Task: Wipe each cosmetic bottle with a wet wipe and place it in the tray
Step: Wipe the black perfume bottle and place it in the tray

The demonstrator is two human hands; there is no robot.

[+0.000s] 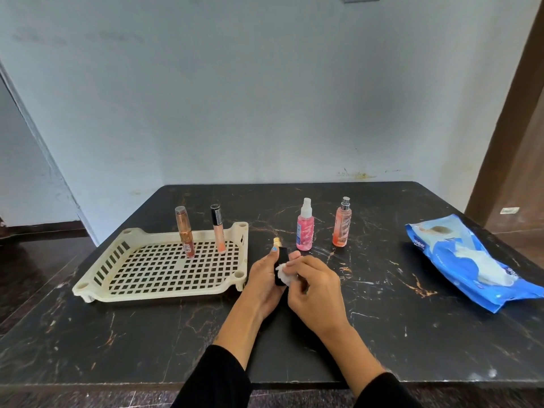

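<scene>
Head view — left hand grips black bottle, right hand presses wipe.

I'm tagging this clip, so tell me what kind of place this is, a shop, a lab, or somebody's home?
Most likely a room in a home: a dark marble-patterned table pushed against a plain painted wall, a brown wooden door frame at the right, and a household pack of wet wipes lying on the table.

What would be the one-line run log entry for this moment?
step: wiping | left hand: holds black bottle | right hand: rubs wipe on it | tray: two tubes | table: two spray bottles
</scene>
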